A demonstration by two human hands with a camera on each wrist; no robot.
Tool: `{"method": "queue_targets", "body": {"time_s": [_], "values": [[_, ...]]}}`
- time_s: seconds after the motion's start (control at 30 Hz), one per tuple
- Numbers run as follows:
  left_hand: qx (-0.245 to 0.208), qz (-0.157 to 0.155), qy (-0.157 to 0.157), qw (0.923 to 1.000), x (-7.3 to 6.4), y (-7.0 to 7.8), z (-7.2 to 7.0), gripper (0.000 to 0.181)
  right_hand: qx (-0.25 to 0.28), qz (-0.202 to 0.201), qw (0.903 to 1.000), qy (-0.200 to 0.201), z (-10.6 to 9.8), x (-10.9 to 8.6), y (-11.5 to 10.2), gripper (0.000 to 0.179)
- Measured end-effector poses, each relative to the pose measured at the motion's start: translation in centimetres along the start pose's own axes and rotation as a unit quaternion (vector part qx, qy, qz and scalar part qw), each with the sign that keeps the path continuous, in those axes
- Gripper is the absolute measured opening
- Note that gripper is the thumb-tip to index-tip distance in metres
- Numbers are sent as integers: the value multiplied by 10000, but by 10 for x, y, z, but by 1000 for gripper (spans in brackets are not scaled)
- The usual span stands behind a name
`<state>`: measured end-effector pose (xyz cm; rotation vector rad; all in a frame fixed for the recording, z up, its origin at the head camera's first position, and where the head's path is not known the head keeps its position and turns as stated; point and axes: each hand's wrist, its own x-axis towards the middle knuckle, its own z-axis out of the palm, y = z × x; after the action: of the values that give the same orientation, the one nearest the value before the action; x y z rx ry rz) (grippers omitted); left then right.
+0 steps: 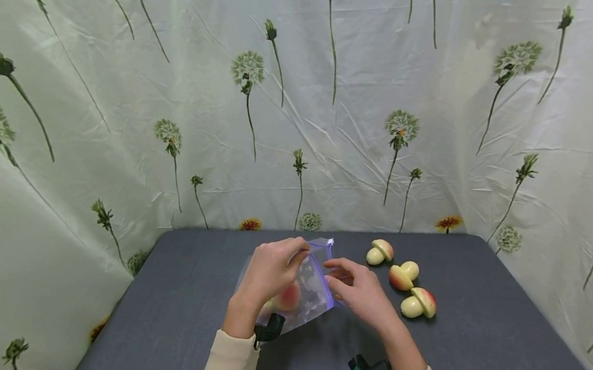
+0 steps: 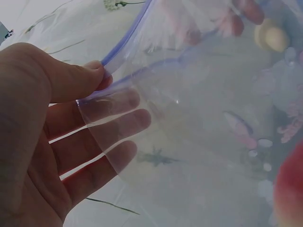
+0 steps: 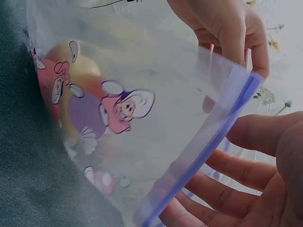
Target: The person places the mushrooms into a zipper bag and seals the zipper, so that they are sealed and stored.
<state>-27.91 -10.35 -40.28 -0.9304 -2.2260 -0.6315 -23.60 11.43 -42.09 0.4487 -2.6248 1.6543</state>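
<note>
A clear zip bag [image 1: 312,291] with a purple closure strip and cartoon prints [image 3: 125,113] is held above the table, tilted. Through its film a red and cream toy mushroom [image 1: 287,297] shows in the lower part. My left hand [image 1: 274,266] pinches the bag's top edge at a corner between thumb and index finger; its other fingers lie behind the film. At the mouth, my right hand [image 1: 356,288] has its fingers spread and gently bent, fingertips [image 3: 215,158] right at the purple strip. Its thumb stands apart from the other fingers.
Three more toy mushrooms, with cream stems and red-yellow caps, lie to the right: one at the back [image 1: 380,252], one in the middle [image 1: 403,275] and one in front [image 1: 419,303]. The dark table [image 1: 181,322] meets a flower-printed curtain [image 1: 199,98] behind and at both sides.
</note>
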Motion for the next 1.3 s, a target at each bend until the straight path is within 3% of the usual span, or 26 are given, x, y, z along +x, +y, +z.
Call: {"method": "queue_targets", "body": {"time_s": [0.5, 1.3], "values": [[-6, -65, -126, 9999, -1, 1, -3, 2, 28, -54, 9999, 150, -9, -4, 4, 33], [-100, -55, -258, 9996, 0, 2, 1, 3, -947, -361, 9891, 1066, -51, -16, 28, 30]]}}
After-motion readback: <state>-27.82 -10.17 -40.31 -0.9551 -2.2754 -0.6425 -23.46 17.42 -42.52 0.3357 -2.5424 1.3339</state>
